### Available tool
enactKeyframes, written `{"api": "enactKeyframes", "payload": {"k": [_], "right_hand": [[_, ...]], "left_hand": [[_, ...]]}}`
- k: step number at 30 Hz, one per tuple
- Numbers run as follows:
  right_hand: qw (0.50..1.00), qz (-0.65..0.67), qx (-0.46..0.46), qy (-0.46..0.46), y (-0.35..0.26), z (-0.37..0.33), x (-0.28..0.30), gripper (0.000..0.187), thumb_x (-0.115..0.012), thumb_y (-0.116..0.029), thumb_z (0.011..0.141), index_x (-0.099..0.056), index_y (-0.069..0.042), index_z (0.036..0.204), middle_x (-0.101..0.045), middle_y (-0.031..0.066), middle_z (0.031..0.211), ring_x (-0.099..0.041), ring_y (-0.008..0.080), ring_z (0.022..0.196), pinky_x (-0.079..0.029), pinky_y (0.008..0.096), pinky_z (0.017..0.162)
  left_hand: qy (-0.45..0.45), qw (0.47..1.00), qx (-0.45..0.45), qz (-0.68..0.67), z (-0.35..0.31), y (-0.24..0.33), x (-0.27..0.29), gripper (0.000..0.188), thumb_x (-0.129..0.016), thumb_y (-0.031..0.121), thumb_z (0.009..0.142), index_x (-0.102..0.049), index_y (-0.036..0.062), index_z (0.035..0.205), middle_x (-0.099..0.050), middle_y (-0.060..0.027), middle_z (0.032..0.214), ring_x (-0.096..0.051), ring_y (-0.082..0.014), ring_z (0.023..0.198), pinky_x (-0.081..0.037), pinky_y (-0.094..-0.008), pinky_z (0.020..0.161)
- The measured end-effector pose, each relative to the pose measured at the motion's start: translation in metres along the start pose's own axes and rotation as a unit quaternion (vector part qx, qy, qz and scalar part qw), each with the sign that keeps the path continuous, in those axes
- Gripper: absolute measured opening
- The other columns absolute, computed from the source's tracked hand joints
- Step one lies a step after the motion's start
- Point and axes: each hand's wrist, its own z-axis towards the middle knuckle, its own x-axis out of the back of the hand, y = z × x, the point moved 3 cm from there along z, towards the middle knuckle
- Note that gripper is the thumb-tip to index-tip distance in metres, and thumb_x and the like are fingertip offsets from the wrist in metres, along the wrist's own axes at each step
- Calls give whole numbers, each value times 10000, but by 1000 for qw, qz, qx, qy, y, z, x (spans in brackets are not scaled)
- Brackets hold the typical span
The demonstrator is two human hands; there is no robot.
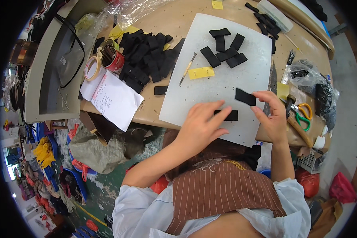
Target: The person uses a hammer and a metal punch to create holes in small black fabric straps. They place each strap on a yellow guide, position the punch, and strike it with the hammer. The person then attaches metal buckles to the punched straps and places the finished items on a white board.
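Between the thumb and fingertips of my right hand (273,117) is a short black fabric strip (245,97), held by its right end above a pale board (176,101). My left hand (200,125) is open, its fingers spread over another black strip (231,115) that lies near the board's front edge. The fingers partly cover that strip; whether they touch it I cannot tell. Farther back on the board, several loose black strips (227,54) lie crossed and overlapping. Left of them are a yellow card (201,73) with small holes and a slim pen-like tool (188,69).
Left of the board is a heap of black strips (148,55), beside a red tin (114,62), a tape roll (92,68) and an open notebook (117,97). To the right lie scissors (303,115), a hammer (299,129) and plastic-bagged material (311,75). A grey tray (47,79) flanks the table.
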Motion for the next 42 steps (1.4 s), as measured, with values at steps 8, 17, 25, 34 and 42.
{"api": "enactKeyframes", "payload": {"k": [8, 17, 25, 34, 42], "right_hand": [[987, -75, 84, -116, -21, 1, -18, 502, -757, -32, 698, -630, -63, 1182, -666, 94, 1040, -603, 298, 1001, -489, 390, 869], [979, -116, 106, -128, -21, -3, -27, 544, -765, -60, 685, -614, -86, 1207, -640, 82, 999, -589, 302, 1004, -485, 401, 868], [976, -136, 114, -123, -17, -5, -30, 550, -766, -69, 686, -606, -86, 1212, -637, 79, 991, -584, 301, 1015, -478, 401, 880], [981, -137, 110, -85, -10, -12, -30, 499, -794, -122, 694, -649, -116, 1171, -679, 5, 1058, -585, 265, 1071, -468, 383, 899], [955, -168, 207, -131, -16, 2, -19, 222, -784, -117, 714, -722, -101, 927, -693, 35, 1039, -595, 281, 1046, -469, 387, 890]], "left_hand": [[16, 991, 104, -79, -13, -18, 15, 936, -863, 155, 677, -352, 67, 1456, -647, -83, 1229, -608, -214, 1064, -391, -372, 991], [11, 992, 96, -86, -12, -23, -2, 900, -839, 98, 706, -341, 71, 1454, -701, -32, 1089, -657, -158, 905, -359, -360, 989], [21, 993, 98, -69, -9, -21, -3, 828, -819, 56, 710, -393, 56, 1420, -709, -45, 1014, -662, -189, 886, -414, -369, 966], [0, 994, 100, -49, -5, -17, -1, 700, -809, 62, 717, -490, 65, 1340, -706, -44, 997, -660, -198, 878, -424, -396, 981], [-1, 998, 60, -24, -10, -16, -1, 160, -765, 101, 775, -734, 109, 932, -674, -18, 1043, -645, -205, 878, -408, -436, 999]]}}
